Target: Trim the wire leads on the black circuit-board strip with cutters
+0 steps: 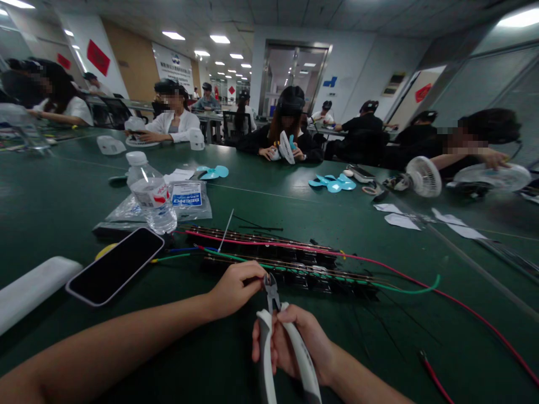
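My right hand (297, 339) is wrapped round the white handles of a pair of cutting pliers (273, 331), jaws pointing up and away from me. My left hand (236, 289) is pinched closed right at the plier jaws, holding something thin that I cannot make out. Just beyond both hands lie two long black terminal strips (269, 247) with red (379, 261), green (404, 290) and blue wires running along and out of them. A white cable tie (226, 229) and thin black ties lie beside the strips.
A phone (114, 265) lies face up at left beside a white block (29, 289), a water bottle (151, 193) and plastic bags (185, 199). Several seated people handle small white fans (423, 175) and blue fan blades (332, 182) across the green table (50, 207).
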Motion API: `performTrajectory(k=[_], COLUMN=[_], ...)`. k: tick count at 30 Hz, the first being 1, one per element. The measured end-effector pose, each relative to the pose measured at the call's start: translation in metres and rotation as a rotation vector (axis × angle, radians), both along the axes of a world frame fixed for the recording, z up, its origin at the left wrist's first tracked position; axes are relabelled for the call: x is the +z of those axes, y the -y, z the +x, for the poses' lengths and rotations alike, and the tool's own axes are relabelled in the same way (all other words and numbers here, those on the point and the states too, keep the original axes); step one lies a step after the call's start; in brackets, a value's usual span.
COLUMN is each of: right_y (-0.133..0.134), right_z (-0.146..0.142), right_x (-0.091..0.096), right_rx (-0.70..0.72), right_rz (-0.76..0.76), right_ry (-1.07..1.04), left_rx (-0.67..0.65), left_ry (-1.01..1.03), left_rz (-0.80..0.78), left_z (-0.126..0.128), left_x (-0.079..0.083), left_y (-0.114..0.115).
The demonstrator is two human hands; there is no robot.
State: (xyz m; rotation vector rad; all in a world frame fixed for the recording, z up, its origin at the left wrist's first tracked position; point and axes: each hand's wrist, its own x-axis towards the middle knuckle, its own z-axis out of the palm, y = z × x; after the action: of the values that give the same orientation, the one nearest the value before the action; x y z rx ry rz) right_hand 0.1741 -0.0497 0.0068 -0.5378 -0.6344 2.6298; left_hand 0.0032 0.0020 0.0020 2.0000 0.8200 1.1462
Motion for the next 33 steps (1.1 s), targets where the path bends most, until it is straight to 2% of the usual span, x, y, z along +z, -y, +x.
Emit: performTrajectory(k=[16,24,30,33], right_y=[-0.0011,0.0014,-0.0006,-0.0021], right_z=[0.0017,0.0009,0.0022,0.0027], right_x=[-0.0057,-0.0051,-0.0069,-0.0081], right_rx=[-0.009,-0.078,-0.08,-0.076], right_rz=[-0.058,-0.034,-0.033,-0.03], right_ry=[0.054,0.132,0.083,0.049], left_rx=[-0.009,-0.011,-0.01,-0.01], left_ry=[-0.026,-0.005,0.049,0.086], left_rz=[0.009,0.006,-0.158,-0.186], left_z=[-0.0009,-0.0012,0.0004,0.0008], left_x=[0.003,0.0038,-0.0013,-0.0036], left_y=[0.001,0.0021,0.0036,0.003])
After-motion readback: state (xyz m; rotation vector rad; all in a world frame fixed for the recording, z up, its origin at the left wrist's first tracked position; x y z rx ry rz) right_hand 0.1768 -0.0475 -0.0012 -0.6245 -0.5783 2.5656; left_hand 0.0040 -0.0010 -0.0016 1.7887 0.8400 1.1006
